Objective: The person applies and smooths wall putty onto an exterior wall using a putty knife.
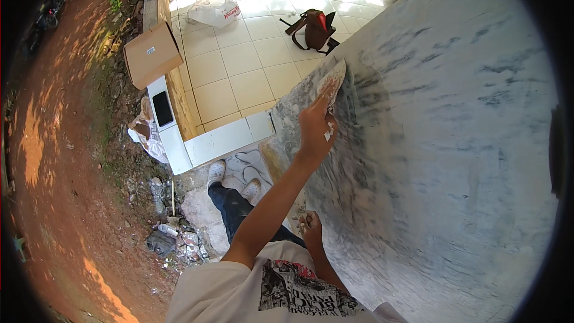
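Note:
My left hand [317,131] reaches up along the wall, closed round a putty knife [336,78]. Its blade, smeared white and brownish, lies against the grey-streaked wall [418,107], with a finger stretched along it. White paste sticks to the back of that hand. Lower down, close to my body, my right hand [311,230] is held beside the wall with its fingers curled. Pale paste shows on those fingers. A thin pale edge rises next to them, but I cannot make out what it belongs to.
A white-topped low ledge [218,145] bends round the tiled floor [239,78]. On it lie a phone [162,109] and a cardboard box [152,55]. A dark bag [315,30] and a plastic bag [213,13] sit on the tiles. Rubble [188,245] lies left of my feet.

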The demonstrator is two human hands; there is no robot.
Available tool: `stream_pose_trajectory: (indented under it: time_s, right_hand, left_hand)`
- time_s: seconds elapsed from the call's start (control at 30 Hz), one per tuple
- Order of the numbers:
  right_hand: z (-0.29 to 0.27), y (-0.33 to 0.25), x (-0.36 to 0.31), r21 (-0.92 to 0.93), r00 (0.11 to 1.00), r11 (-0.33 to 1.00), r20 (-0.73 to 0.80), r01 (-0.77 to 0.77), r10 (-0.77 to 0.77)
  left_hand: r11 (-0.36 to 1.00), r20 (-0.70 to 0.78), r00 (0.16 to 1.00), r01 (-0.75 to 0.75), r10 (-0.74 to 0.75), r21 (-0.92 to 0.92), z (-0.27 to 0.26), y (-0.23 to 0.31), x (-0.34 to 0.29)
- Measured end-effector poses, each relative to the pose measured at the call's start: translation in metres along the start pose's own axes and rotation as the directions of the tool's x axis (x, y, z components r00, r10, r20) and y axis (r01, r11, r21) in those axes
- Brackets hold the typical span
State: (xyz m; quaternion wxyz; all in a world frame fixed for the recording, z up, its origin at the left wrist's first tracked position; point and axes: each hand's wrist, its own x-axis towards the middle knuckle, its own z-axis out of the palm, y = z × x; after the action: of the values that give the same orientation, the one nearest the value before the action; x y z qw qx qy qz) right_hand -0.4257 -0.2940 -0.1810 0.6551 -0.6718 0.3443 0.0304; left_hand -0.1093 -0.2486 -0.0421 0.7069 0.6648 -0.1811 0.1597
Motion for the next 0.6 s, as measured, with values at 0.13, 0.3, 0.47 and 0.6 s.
stream_pose_trajectory:
  time_s: [0.13, 0.3, 0.47, 0.6]
  right_hand:
    - [-0.009, 0.003, 0.002, -0.105, 1.000, 0.994, 0.005, -0.014, 0.014]
    - [-0.007, -0.008, 0.007, -0.047, 1.000, 0.999, -0.009, -0.004, 0.004]
    - [-0.006, 0.005, 0.003, -0.032, 1.000, 0.999, -0.001, 0.013, -0.013]
    - [-0.010, -0.004, 0.004, -0.073, 1.000, 0.997, -0.011, -0.022, 0.021]
  left_hand:
    - [0.999, 0.003, 0.999, 0.034, -0.034, -0.040, -0.007, 0.027, -0.058]
    - [0.987, -0.083, 0.984, 0.155, -0.159, -0.051, -0.018, 0.005, -0.018]
    - [0.997, -0.062, 0.995, 0.077, -0.076, 0.008, 0.009, -0.040, -0.012]
    - [0.993, 0.028, 0.993, 0.117, -0.117, -0.011, 0.002, -0.002, -0.077]
